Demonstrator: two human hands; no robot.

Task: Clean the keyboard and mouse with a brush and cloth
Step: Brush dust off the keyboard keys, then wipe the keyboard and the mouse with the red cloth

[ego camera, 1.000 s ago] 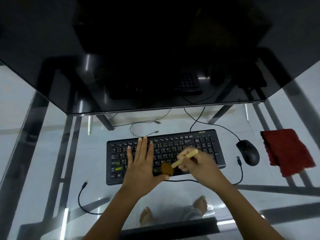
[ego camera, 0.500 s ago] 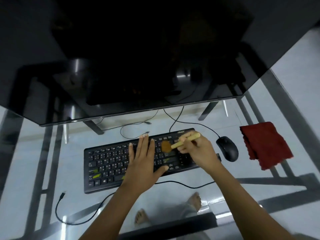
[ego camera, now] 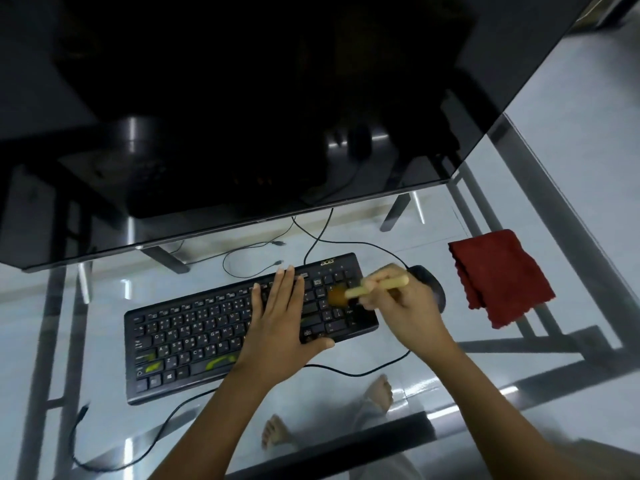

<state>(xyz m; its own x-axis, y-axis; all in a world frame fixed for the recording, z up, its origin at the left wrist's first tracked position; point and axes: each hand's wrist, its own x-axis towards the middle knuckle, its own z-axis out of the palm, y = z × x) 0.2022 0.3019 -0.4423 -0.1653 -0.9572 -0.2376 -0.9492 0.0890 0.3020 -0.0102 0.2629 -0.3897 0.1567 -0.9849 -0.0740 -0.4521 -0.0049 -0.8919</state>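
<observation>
Glass forms the bench, with metal rails and the floor showing through it. Across the far side a black monitor stands dark. Nearer, a black Acer keyboard lies slanted, its right end farther away than its left. Well apart to its right, a dark red cloth lies folded, and nobody touches it. The left hand rests flat on the keys right of the middle, fingers straight and close together, steadying the board. The right hand is over the keyboard's right end, fingers curled in a grip. A black mouse sits just beside that end, partly hidden behind the hand. Smallest is the brush, held by its pale wooden handle, brown bristles down on the number-pad keys.

I judge the job to be in its first stage, brushing the keyboard. Yellow-green smears on keys near the left corner look like work for the cloth. Mouse cleaning and wiping appear not yet begun. How much of the keyboard is already brushed cannot be told.
</observation>
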